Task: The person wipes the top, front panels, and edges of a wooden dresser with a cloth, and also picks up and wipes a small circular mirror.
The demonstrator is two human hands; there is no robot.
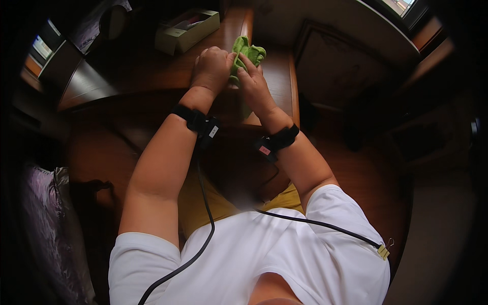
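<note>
A crumpled green cloth (240,57) is bunched between my two hands, above the right part of a dark, glossy wooden desk (278,84). My left hand (213,66) is curled, back upward, with its thumb side against the cloth's left edge; its fingertips are mostly hidden. My right hand (253,82) grips the cloth from the right, with thumb and fingers on it. Below the hands, a small pale part shows under the cloth; I cannot tell what it is. Each wrist wears a black strap with a small box.
An open cardboard box (194,32) with things in it stands on the desk, up and left of my hands. A round mirror (114,22) stands at the upper left. Black cables (206,202) run from the wrist boxes along my body. Patterned fabric (49,228) lies at the lower left.
</note>
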